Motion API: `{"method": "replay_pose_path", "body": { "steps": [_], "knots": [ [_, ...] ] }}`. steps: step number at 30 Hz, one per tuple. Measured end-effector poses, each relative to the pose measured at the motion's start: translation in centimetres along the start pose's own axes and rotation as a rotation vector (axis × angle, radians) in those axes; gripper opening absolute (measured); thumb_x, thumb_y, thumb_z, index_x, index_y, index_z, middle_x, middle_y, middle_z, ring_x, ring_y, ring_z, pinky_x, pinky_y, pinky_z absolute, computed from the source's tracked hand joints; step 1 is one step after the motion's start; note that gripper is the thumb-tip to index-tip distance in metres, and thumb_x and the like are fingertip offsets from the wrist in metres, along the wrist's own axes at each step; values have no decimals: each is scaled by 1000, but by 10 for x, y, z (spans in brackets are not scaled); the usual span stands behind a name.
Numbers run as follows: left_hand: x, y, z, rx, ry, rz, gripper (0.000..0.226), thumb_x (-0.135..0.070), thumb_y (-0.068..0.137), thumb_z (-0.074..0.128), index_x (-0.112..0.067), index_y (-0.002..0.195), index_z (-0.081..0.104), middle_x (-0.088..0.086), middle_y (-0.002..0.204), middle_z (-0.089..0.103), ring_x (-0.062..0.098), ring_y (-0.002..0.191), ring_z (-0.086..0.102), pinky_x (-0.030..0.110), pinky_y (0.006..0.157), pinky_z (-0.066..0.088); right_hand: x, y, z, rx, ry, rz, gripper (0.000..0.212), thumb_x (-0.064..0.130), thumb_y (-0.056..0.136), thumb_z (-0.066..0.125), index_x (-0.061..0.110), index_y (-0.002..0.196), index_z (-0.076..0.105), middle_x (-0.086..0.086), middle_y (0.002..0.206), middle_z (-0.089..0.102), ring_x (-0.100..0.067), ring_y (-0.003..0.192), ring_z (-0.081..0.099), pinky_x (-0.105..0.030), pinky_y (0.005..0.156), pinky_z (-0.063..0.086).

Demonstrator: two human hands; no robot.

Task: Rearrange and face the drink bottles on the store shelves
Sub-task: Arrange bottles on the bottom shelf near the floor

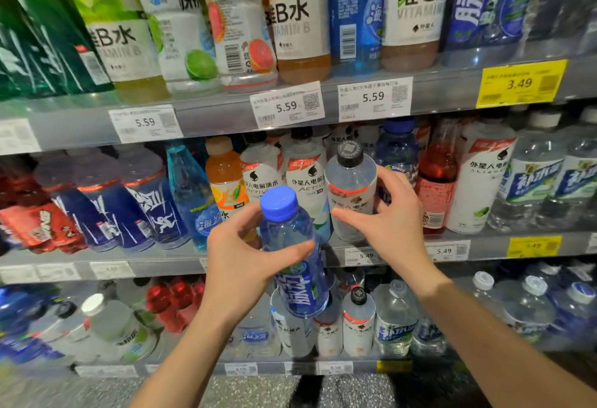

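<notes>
Two hands: left hand [248, 256] is wrapped round blue-capped bottle [292, 256], held off the shelf.
Right fingers [392, 178]: curled round black-capped bottle [350, 191] on middle shelf [484, 247].
Handling: judged full, heavy, slick; best gripped mid-body.

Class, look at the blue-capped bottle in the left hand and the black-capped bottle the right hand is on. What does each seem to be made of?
Blue-capped bottle: apparently clear, glossy plastic; the blue drink shows through, with a glossy printed wrap label. Its ridged cap looks like opaque matte plastic.
Black-capped bottle: probably clear plastic at the shoulder, with a white printed sleeve below.
</notes>
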State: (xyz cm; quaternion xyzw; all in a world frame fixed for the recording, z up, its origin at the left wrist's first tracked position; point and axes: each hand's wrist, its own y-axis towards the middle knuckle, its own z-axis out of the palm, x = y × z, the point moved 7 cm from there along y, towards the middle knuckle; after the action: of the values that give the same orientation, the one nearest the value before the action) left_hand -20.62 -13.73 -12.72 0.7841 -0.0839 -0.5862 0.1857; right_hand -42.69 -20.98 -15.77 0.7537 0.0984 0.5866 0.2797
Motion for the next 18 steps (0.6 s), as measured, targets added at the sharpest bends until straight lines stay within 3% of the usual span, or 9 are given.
{"method": "replay_pose_path", "body": {
  "steps": [7, 11, 18],
  "knots": [
    [-2, 5, 1, -5, 4, -9, 50, -8, 61, 93, -30, 101, 73, -8, 97, 77, 16, 97, 72, 49, 84, 59, -8, 2, -6, -112, -16, 113, 74, 32, 58, 93, 29, 125, 63, 16, 113, 68, 4, 105, 63, -30, 92, 57],
    [-5, 9, 3, -18, 1, -8, 50, -8, 60, 93, -23, 104, 74, -6, 97, 77, 17, 97, 71, 49, 85, 59, -9, 3, -4, -160, -69, 148, 76, 39, 55, 94, 26, 122, 61, 8, 112, 72, -1, 103, 67, -33, 91, 58],
    [-17, 21, 8, -25, -37, 15, 50, -5, 60, 92, -22, 103, 74, -6, 95, 78, 16, 94, 73, 31, 80, 61, -2, 4, 2, -195, -181, 81, 65, 44, 63, 90, 22, 120, 68, 9, 106, 73, -8, 97, 67, -37, 87, 57]
  ]
}}
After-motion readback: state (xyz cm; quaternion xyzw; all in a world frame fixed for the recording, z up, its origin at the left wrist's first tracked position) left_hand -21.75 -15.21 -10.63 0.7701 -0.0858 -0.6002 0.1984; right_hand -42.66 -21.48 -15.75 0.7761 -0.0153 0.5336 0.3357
